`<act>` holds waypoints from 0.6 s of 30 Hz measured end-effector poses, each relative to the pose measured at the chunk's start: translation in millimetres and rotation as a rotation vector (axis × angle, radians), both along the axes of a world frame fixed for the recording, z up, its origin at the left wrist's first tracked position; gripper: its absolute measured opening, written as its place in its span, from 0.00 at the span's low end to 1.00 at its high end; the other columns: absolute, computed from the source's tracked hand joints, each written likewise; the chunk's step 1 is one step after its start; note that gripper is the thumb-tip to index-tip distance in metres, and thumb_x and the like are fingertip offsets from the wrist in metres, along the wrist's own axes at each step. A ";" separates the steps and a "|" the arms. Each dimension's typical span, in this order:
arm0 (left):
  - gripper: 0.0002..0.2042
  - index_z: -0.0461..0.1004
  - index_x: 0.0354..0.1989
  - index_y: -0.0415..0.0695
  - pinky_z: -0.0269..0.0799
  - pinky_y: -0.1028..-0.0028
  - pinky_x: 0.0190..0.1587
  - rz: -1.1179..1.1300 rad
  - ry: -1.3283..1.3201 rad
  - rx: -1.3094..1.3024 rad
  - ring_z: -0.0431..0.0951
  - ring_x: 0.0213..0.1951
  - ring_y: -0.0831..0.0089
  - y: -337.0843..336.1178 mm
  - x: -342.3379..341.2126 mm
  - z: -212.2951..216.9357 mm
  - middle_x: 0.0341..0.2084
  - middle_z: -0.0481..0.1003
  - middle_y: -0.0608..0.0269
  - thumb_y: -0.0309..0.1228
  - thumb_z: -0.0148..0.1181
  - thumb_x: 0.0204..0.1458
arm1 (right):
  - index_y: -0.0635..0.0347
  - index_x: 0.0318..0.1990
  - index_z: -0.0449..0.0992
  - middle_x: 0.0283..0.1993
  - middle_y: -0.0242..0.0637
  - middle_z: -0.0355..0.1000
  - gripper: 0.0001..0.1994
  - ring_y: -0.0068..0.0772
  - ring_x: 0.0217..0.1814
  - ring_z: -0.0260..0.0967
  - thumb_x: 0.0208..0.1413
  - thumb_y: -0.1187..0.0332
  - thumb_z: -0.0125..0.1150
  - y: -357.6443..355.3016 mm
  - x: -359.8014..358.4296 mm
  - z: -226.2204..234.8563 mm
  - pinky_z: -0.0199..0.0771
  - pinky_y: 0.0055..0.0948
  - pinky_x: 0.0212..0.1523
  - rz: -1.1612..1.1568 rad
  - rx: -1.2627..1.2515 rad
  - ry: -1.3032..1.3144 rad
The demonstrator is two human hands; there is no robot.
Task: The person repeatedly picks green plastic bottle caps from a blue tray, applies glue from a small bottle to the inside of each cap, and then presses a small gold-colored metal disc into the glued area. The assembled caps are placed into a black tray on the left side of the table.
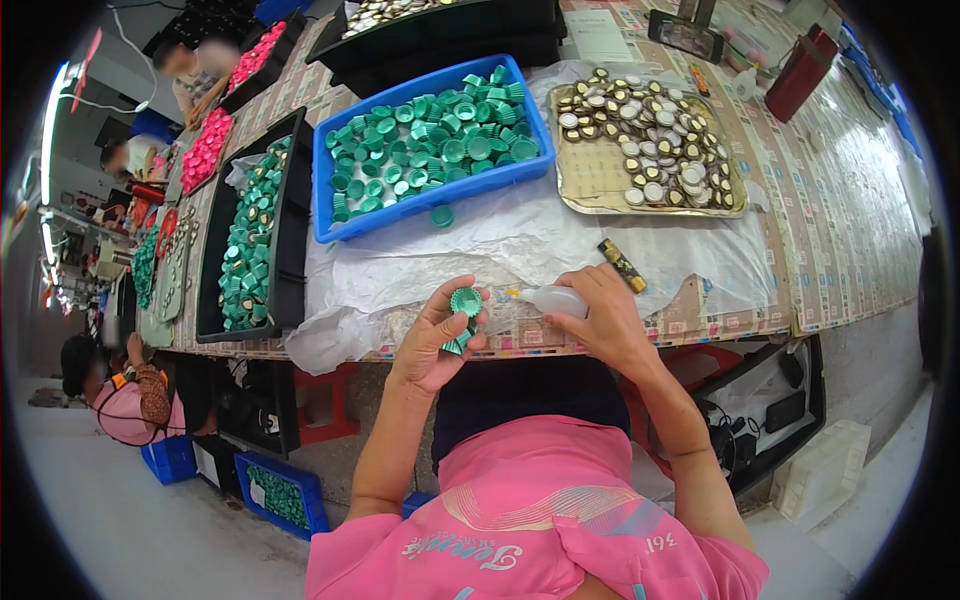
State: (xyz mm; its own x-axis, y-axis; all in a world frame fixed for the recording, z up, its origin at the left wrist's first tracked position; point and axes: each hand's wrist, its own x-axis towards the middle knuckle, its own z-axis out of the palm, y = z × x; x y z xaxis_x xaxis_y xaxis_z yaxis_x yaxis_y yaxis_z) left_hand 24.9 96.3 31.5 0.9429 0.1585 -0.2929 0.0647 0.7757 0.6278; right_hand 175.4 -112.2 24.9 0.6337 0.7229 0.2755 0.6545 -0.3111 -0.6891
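Note:
My left hand (425,350) is closed around a few small green fluted cups (465,302), one with its open mouth facing up. In my right hand (612,325) is a translucent white squeeze bottle (556,300), lying sideways with its yellow-orange tip toward the cups, a short gap apart. Beyond my hands stands a blue bin (420,208) full of similar green cups, with one loose cup (442,215) just outside its front wall. To its right, a metal tray (590,175) carries many small round pieces, white and dark-rimmed. A dark patterned cylinder (622,266) lies near my right hand.
White sheeting (400,275) covers the table under my hands. At left, a black crate (290,240) holds more green pieces; another black crate (440,45) stands behind the bin. A phone (686,37) and a dark red container (801,75) are far right. Co-workers sit at left.

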 end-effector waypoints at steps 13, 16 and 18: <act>0.24 0.60 0.63 0.45 0.69 0.77 0.32 -0.030 0.017 -0.179 0.71 0.43 0.70 -32.8 6.5 -3.4 0.48 0.70 0.56 0.33 0.56 0.58 | 0.62 0.38 0.73 0.36 0.34 0.69 0.18 0.29 0.37 0.66 0.39 0.72 0.75 -28.5 -24.2 27.5 0.66 0.25 0.37 -0.068 0.448 0.275; 0.24 0.61 0.61 0.45 0.70 0.76 0.33 -0.004 0.087 -0.140 0.73 0.45 0.68 -37.8 7.1 -2.9 0.46 0.71 0.58 0.33 0.57 0.57 | 0.60 0.37 0.73 0.34 0.37 0.71 0.20 0.35 0.36 0.69 0.35 0.73 0.76 -30.6 -22.6 26.9 0.69 0.29 0.36 -0.078 0.508 0.157; 0.23 0.62 0.60 0.45 0.71 0.76 0.33 0.035 0.105 -0.171 0.74 0.46 0.68 -41.7 8.0 -2.3 0.45 0.72 0.58 0.33 0.58 0.57 | 0.60 0.37 0.74 0.34 0.37 0.71 0.20 0.34 0.35 0.68 0.35 0.71 0.77 -32.8 -23.7 30.3 0.69 0.29 0.34 -0.084 0.490 0.111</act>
